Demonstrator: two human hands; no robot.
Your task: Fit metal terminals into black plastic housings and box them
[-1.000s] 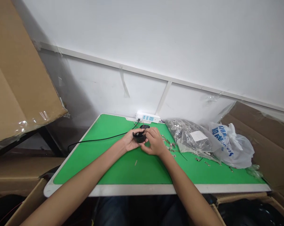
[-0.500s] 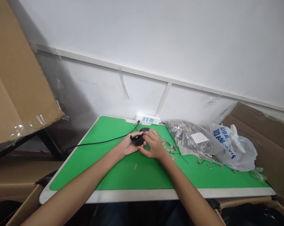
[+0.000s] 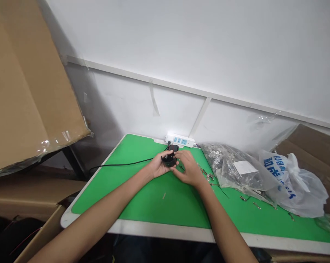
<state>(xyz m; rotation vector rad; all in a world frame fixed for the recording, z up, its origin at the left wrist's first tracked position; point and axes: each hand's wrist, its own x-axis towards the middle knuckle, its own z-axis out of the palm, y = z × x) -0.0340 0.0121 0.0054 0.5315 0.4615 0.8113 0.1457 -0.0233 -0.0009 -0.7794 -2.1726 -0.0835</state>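
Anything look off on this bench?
Yes, mildly. Small metal parts lie scattered loose on the green mat, right of the right hand, uncontained beside a clear bag. A tape strip hangs slanted on the wall. The black part in the left hand is too small to judge for damage.

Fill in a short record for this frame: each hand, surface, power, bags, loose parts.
left hand: holds a black curved part
right hand: fingers bent at the part's right side; anything pinched is too small to tell
surface: green tabletop, pale edge
power: white power strip by the wall, black cable running left
bags: clear bag of metallic pieces; tied white bag, blue writing
loose parts: small metallic pieces right of the hands
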